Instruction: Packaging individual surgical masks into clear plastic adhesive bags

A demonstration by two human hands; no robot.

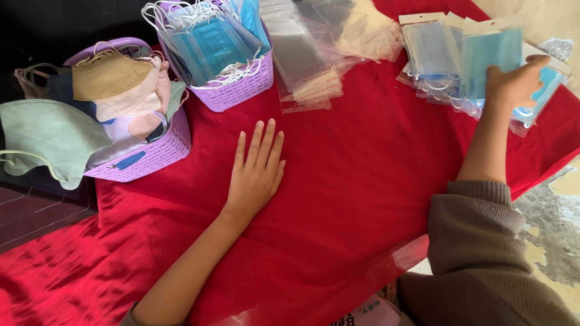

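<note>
A soft red cloth [362,199] covers the work surface, rumpled into shallow folds near the lower left. The left hand [257,172] lies flat on it, palm down, fingers straight and slightly spread, holding nothing. The right hand [513,81], coming out of a ribbed grey-brown knit sleeve [477,241], is closed round a packed mask [489,57]: a pale blue pleated face mask inside a glossy clear sleeve with a white header strip, held up just over the heap of packed masks [435,60] at the far right of the cloth. Those packs are flat rectangles, overlapping loosely, each with the same white top band.

Between that heap and the baskets sits a slippery stack of empty clear bags [308,66], thin film with reddish sealing strips along one edge. Beside it a lilac plastic basket [238,90], its wall a moulded lattice, is crammed with loose blue masks [208,45] and tangled white ear loops. A second lilac basket [154,157] to the left holds shaped fabric masks [112,78] in tan, peach, sage green and navy, some spilling over the rim. At the right edge, cracked, patchy concrete floor [553,223] shows
</note>
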